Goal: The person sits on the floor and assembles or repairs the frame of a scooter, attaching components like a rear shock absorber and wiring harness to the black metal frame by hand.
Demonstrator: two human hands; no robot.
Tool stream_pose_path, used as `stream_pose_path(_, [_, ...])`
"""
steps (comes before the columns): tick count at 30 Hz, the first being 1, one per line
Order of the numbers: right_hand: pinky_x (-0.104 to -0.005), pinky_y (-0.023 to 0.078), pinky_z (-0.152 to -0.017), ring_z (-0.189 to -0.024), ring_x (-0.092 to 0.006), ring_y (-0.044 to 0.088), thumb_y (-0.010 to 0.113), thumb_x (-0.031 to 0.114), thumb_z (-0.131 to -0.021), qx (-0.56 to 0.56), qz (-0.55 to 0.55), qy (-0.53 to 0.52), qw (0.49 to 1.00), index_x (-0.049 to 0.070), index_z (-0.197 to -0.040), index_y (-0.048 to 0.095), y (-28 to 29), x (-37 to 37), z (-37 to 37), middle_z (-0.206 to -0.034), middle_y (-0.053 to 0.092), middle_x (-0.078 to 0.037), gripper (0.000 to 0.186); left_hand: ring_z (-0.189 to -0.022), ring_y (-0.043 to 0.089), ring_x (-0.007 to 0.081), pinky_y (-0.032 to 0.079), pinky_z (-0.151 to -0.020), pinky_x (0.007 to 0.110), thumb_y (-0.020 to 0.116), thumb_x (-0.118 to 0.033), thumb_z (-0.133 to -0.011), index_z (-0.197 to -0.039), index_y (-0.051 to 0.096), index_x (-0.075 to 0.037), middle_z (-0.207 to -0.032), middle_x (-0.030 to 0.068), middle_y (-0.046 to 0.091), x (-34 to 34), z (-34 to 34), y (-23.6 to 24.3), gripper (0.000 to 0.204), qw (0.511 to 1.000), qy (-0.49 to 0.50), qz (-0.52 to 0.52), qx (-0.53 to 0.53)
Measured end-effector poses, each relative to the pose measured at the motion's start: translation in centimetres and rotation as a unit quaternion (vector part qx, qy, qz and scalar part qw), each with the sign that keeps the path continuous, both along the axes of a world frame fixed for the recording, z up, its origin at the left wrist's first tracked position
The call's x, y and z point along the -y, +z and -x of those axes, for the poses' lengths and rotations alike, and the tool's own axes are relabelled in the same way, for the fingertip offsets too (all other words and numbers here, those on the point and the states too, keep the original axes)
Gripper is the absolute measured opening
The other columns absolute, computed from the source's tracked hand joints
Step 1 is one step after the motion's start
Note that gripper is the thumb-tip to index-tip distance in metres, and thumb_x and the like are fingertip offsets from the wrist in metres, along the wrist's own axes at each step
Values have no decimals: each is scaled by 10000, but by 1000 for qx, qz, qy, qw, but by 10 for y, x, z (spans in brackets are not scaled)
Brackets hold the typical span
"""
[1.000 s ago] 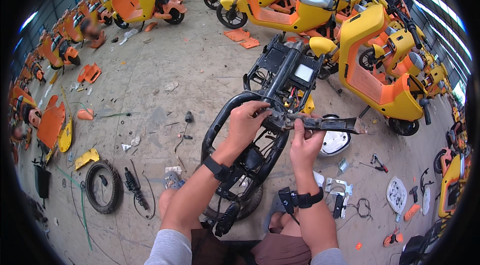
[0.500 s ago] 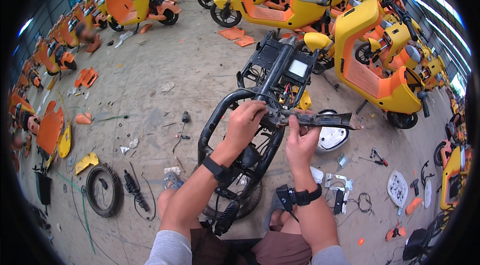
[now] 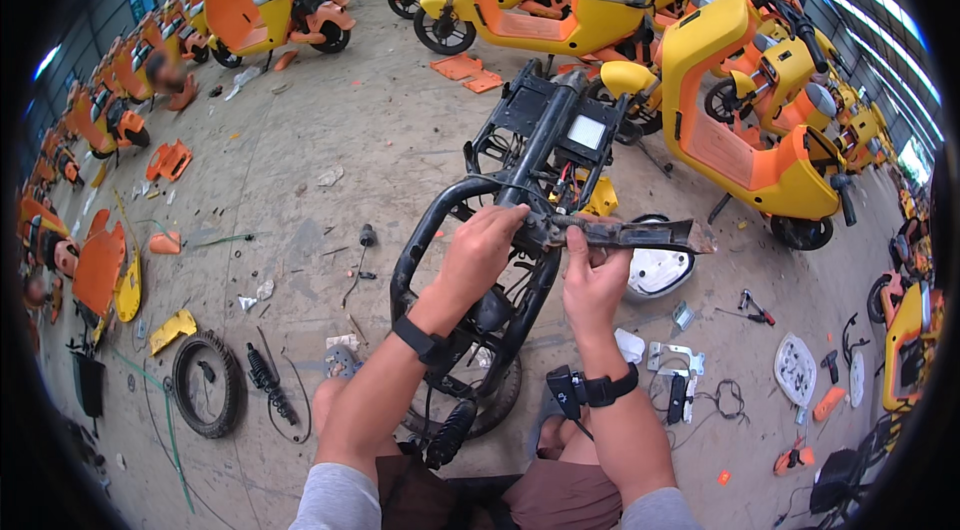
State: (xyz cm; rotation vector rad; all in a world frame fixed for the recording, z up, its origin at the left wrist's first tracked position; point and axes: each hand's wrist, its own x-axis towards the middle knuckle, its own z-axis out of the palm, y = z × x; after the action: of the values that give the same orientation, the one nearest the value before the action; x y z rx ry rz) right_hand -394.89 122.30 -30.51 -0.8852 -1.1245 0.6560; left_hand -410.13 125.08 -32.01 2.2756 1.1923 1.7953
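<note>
Black bar (image 3: 655, 234) — long, channel-shaped, grimy at its flared outer end — lies crosswise above the stripped scooter frame (image 3: 540, 145), its inner end over the frame's tubes and its free end pointing right. Whether the inner end touches the frame there, I cannot tell.

Nearest the body, a ribbed black part (image 3: 452, 435) juts from the frame between the knees; forearms are best held clear of it. Of the hands, the right hand (image 3: 597, 285) is closed around the bar, thumb pressed to the near side and fingers curled beneath, a grip that looks suited to bearing the weight and setting the angle. The left hand (image 3: 478, 255) has its fingertips drawn together at the bar's inner end; what lies between them is hidden. Good handling would let the right hand carry the load so the left fingertips can feel for alignment — small tilts rather than force, and skin out of any gap where metal could pinch.

To the right, a white shell (image 3: 660, 275) lies on the floor (image 3: 300, 230) near the bar's free end, so wide swings seem unwise. Farther off, coloured wires (image 3: 567, 175) in the frame deserve clearance. Beyond stands a yellow-and-orange scooter (image 3: 735, 155), well apart.
</note>
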Motion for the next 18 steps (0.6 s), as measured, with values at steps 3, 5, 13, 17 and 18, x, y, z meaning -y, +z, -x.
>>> stream_pose_path(3, [-204, 462, -638, -736, -54, 562, 669, 116, -922, 15, -14, -3, 1000, 1, -1122, 528, -2, -1, -2, -991, 627, -39, 271, -789, 661, 308, 531, -685, 360, 672, 61, -809, -1028, 682, 18, -883, 160, 680, 0, -2, 2, 223, 1000, 2, 19, -2])
stream_pose_path(5, [-206, 462, -631, -728, -55, 562, 670, 114, -921, 11, -19, -1, 1000, 2, -1114, 533, -2, -2, -2, -990, 628, -40, 262, -793, 659, 306, 530, -687, 359, 676, 58, -807, -1022, 685, 19, -880, 160, 679, -2, -1, 3, 218, 1000, 9, 17, -13])
stream_pose_path(13, [-222, 477, -770, -882, -90, 580, 666, 88, -921, 32, 24, 22, 999, 5, -1159, 453, -2, 1, -7, -1088, 612, -73, 330, -885, 645, 286, 522, -726, 360, 704, -2, -809, -999, 699, -12, -957, 137, 663, 0, 1, 8, 191, 999, 31, 26, 18])
stream_pose_path(17, [-218, 472, -682, -783, -74, 577, 675, 99, -915, 20, -2, 6, 1000, 2, -1123, 505, -1, 0, -4, -1016, 624, -54, 286, -881, 627, 277, 508, -719, 358, 746, -69, -793, -955, 705, -17, -963, 127, 652, 0, 1, 2, 175, 996, 55, 71, 27])
stream_pose_path(18, [-219, 472, -645, -745, -69, 576, 678, 102, -912, 16, -17, -2, 1000, -1, -1110, 525, -3, -2, -3, -989, 628, -48, 271, -870, 626, 278, 506, -716, 357, 747, -71, -792, -950, 706, -17, -953, 125, 652, -1, 0, 3, 172, 996, 62, 66, 17])
